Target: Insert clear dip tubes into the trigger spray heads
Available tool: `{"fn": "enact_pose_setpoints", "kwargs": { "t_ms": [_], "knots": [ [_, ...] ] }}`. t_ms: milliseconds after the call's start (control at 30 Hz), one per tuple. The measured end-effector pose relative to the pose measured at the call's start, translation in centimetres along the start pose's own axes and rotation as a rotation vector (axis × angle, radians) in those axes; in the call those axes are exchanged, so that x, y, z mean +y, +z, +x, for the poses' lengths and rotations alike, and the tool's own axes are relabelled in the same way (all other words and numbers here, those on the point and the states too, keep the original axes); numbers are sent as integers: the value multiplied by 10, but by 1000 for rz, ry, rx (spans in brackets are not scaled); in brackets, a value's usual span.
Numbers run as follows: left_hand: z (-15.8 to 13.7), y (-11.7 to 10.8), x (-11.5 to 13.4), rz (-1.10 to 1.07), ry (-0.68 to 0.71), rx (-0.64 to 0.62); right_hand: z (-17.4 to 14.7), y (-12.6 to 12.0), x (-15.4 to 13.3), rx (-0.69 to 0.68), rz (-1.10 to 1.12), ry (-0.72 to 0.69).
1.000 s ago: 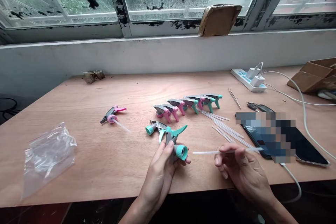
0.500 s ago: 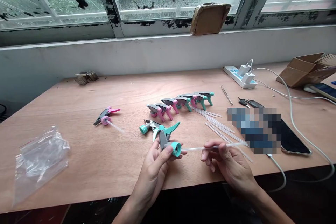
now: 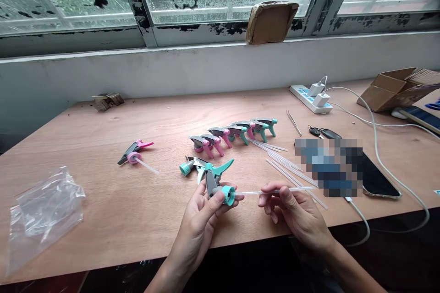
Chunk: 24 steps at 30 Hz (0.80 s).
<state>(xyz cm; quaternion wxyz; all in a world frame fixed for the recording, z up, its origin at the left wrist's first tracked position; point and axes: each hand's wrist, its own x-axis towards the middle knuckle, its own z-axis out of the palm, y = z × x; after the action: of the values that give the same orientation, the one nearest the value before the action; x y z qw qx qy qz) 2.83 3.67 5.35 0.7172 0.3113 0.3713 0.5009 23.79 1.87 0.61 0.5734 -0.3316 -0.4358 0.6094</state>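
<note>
My left hand (image 3: pixel 202 217) is closed around a grey and teal trigger spray head (image 3: pixel 211 183), its threaded collar turned to the right. Between the thumb and fingers of my right hand (image 3: pixel 297 213) is a thin clear plastic tube (image 3: pixel 252 193), with its left end at the collar opening. How deep the tube sits inside is hidden. Just behind my left hand lies another teal spray head (image 3: pixel 187 167). Several pink and teal spray heads (image 3: pixel 233 132) form a row farther back. Loose clear tubes (image 3: pixel 288 165) lie beyond my right hand.
A pink spray head (image 3: pixel 134 157) with a tube attached lies at left, near a clear plastic bag (image 3: pixel 48 215). To the right are a phone (image 3: pixel 381 176), keys (image 3: pixel 330 133), tweezers (image 3: pixel 294 122), a power strip (image 3: pixel 311 99) with cables, and a cardboard box (image 3: pixel 388 89).
The whole view has shifted slightly, so things appear a little farther left. Both hands keep their grips, with the tube still at the collar.
</note>
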Motion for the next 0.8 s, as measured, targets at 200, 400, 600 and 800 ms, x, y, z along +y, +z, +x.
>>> {"fn": "enact_pose_setpoints", "kwargs": {
  "t_ms": [200,400,600,800],
  "knots": [
    [-1,2,0,2,-7,13,0,0,-1,0,-18,-5],
    [-2,2,1,11,-11,2,-2,0,-1,-40,-39,-3],
    [-1,1,1,13,-14,3,-4,1,-3,-42,-66,-4],
    [-1,1,2,-20,-15,13,-4,2,-4,-29,-53,-13]
  ]
}}
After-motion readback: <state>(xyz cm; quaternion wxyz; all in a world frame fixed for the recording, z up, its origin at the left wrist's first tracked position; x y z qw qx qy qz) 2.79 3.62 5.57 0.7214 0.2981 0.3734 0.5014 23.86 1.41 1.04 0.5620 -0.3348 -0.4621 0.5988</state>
